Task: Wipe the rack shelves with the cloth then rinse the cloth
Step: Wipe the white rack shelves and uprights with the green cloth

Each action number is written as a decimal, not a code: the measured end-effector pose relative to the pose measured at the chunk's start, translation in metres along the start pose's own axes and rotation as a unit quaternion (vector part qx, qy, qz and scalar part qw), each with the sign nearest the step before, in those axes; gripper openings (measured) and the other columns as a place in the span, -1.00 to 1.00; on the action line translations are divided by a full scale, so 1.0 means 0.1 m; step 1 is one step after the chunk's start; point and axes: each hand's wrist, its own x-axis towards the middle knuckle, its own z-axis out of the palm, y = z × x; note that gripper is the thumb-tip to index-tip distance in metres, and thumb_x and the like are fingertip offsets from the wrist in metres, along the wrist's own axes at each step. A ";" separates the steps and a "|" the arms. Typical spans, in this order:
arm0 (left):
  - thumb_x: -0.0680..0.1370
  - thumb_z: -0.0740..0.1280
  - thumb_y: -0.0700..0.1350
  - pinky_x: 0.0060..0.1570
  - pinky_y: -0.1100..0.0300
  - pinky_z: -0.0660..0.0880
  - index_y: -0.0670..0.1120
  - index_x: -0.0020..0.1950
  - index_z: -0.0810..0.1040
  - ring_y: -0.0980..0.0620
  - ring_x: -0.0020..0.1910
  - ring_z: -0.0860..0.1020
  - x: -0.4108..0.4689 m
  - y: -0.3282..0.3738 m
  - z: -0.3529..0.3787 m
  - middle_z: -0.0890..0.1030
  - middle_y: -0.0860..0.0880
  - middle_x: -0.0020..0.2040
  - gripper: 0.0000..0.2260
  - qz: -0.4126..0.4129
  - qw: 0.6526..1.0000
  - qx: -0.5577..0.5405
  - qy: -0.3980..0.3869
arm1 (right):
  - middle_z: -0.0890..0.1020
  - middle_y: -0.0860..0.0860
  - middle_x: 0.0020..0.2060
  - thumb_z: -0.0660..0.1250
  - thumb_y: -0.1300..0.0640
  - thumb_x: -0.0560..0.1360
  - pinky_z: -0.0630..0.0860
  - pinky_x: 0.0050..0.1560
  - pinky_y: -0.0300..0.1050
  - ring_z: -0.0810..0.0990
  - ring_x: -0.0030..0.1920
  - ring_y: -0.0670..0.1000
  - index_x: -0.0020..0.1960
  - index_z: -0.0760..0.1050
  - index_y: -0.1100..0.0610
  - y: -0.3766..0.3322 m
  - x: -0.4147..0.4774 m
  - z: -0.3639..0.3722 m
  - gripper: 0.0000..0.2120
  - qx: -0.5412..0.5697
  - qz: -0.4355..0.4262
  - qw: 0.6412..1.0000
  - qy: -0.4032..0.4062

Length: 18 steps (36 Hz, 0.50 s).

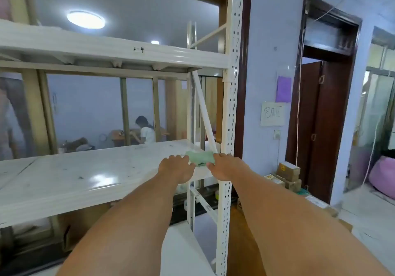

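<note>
A pale green cloth (199, 157) lies folded at the right end of the white rack's middle shelf (85, 175), close to the front right upright (229, 105). My left hand (176, 168) rests on the cloth's left edge, fingers spread. My right hand (226, 166) grips the cloth's right edge, reaching in from the right of the upright. The cloth's near part is hidden behind both hands. The shelf surface shows dark smudges. Above it sits the upper shelf (106, 49), marked "2-4".
A diagonal brace (205, 115) crosses the rack's right end behind the cloth. Cardboard boxes (287, 175) stand on the floor right of the rack, by a dark wooden doorway (320, 105). Beyond the rack, a person (146, 130) sits at a desk behind glass.
</note>
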 end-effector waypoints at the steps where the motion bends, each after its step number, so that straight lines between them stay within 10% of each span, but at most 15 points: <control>1: 0.68 -0.08 0.18 0.33 -0.10 0.36 -0.02 0.54 0.27 -0.18 0.39 0.40 0.04 0.04 0.01 0.41 -0.14 0.48 -0.50 0.004 1.000 0.003 -0.003 | 0.46 0.08 0.36 -0.05 -0.21 0.63 0.43 0.27 0.17 0.45 0.31 0.15 0.46 0.28 0.06 0.02 0.05 0.02 -0.47 0.002 0.003 1.000 -0.005; 18: 0.69 0.06 0.05 0.15 -0.03 0.45 -0.05 0.44 0.37 -0.15 0.25 0.48 0.68 0.27 0.46 0.50 -0.14 0.30 -0.63 -0.022 0.999 -0.047 0.014 | 0.42 0.12 0.38 0.04 0.02 0.65 0.43 0.30 0.19 0.44 0.31 0.18 0.48 0.28 0.12 0.33 0.89 0.31 -0.56 0.071 -0.066 0.995 -0.028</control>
